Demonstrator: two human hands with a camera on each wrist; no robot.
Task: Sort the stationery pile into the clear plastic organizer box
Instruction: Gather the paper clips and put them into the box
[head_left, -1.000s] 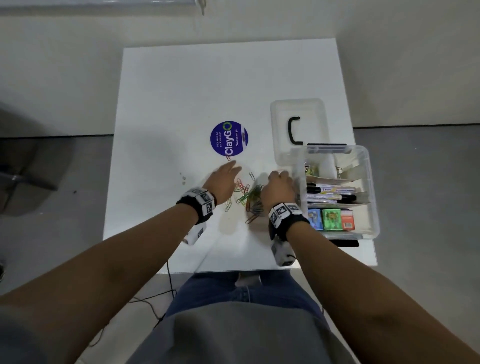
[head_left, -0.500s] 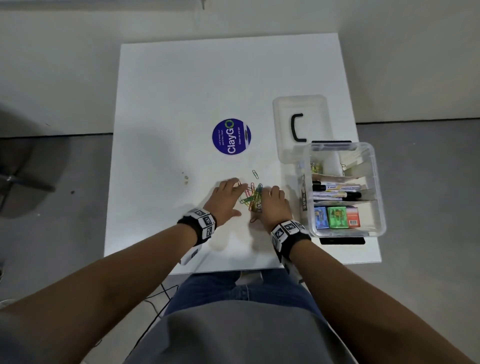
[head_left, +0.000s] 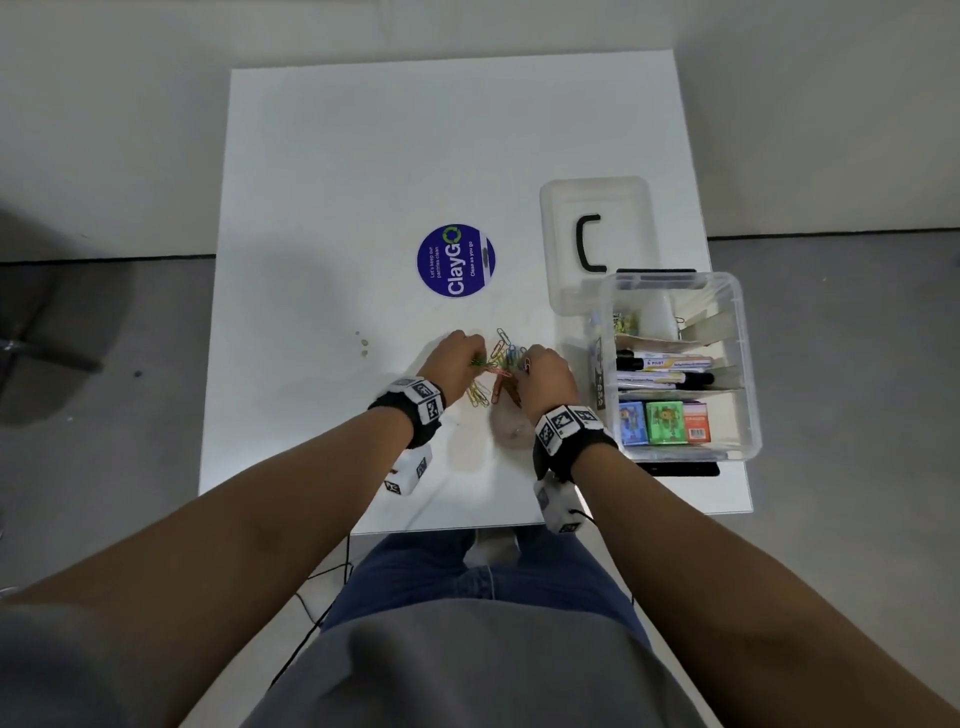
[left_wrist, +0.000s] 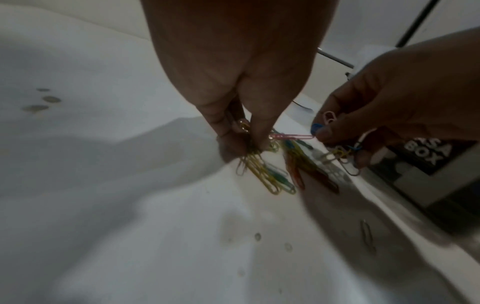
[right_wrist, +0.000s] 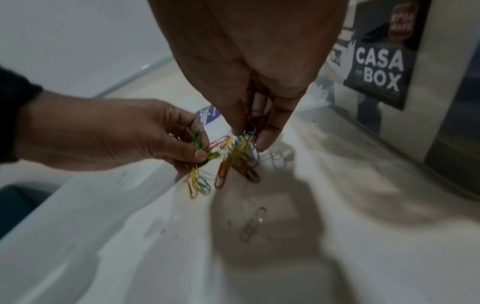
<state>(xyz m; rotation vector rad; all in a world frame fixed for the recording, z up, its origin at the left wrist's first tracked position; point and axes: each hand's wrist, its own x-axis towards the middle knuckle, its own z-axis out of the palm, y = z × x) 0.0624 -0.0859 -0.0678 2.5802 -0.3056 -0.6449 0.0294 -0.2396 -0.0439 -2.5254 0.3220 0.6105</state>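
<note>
A heap of coloured paper clips (head_left: 501, 358) lies on the white table (head_left: 363, 156) just left of the clear organizer box (head_left: 748, 364). My left hand (head_left: 457, 364) pinches a bunch of yellow and green paper clips (left_wrist: 262, 172) that dangle from its fingertips. My right hand (head_left: 545, 374) pinches another bunch of red, orange and yellow paper clips (right_wrist: 239, 162). Both hands sit close together just above the table. A single silver clip (right_wrist: 253, 224) lies loose on the table below them. The box holds markers (head_left: 665, 371), small coloured boxes (head_left: 662, 422) and some clips (head_left: 626, 323) in separate compartments.
The box's clear lid (head_left: 597, 244) with a black handle lies behind the box. A round purple ClayGo sticker (head_left: 456, 260) is stuck on the table's middle. Small stains (head_left: 362, 343) mark the table left of my hands. The table's front edge runs close under my wrists.
Both hands went from flat, raking the clips together, to curled fingers that pinch bunches of clips and lift them slightly off the table.
</note>
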